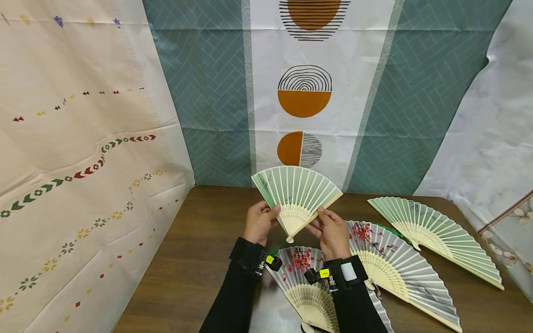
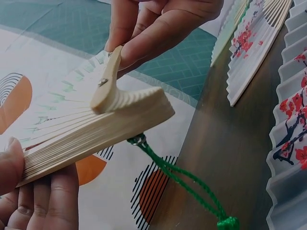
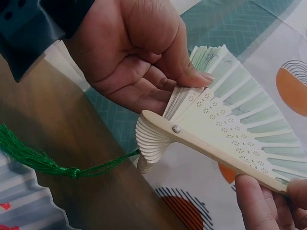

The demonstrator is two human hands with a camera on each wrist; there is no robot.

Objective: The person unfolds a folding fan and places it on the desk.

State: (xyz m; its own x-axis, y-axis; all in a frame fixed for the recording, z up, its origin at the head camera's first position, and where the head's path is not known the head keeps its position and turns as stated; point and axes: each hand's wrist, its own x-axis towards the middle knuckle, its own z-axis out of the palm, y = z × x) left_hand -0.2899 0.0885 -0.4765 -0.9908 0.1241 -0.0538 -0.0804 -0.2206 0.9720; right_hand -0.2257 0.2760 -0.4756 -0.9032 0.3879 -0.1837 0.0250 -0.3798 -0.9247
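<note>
My left hand and right hand hold up a partly spread pale green folding fan, its pivot pointing down. In the right wrist view, the left hand pinches a stack of still-folded ribs between thumb and fingers. The right hand grips the outer guard stick at the opposite edge. Close to the pivot, the left wrist view shows the rib ends bunched together. A green tassel cord dangles from there.
Below my forearms lies a spread fan with red blossoms on the brown table. To the right are another blossom fan and a spread green fan. Patterned cloth hangs behind the table.
</note>
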